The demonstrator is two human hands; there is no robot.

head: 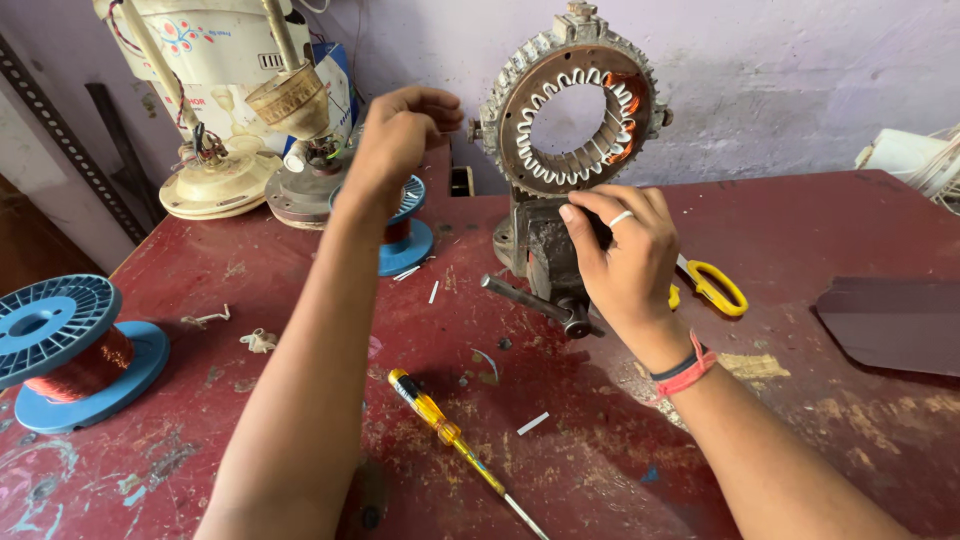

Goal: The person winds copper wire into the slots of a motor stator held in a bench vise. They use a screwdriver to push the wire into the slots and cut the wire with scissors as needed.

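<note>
Nearest the camera, between the two forearms, a yellow-handled screwdriver (443, 428) lies on the scuffed red worktop (850, 230) among white paper slivers. Ahead of it the right hand (625, 260) wraps its fingers around the dark cast bench vise (545, 255), gripping the body just above the steel handle bar. Clamped upright in that vise, directly above the right hand, stands the motor stator (575, 100): a toothed grey metal ring, slots lined with white paper, some copper winding at its right side. The left hand (400, 135) is raised to the stator's left, fingers curled loosely; whether it pinches anything I cannot tell. Steadying the vise firmly seems wise. Yellow scissors (712, 285) lie just right of the right hand; a blue copper-wire spool (70, 350) sits far left.
</note>
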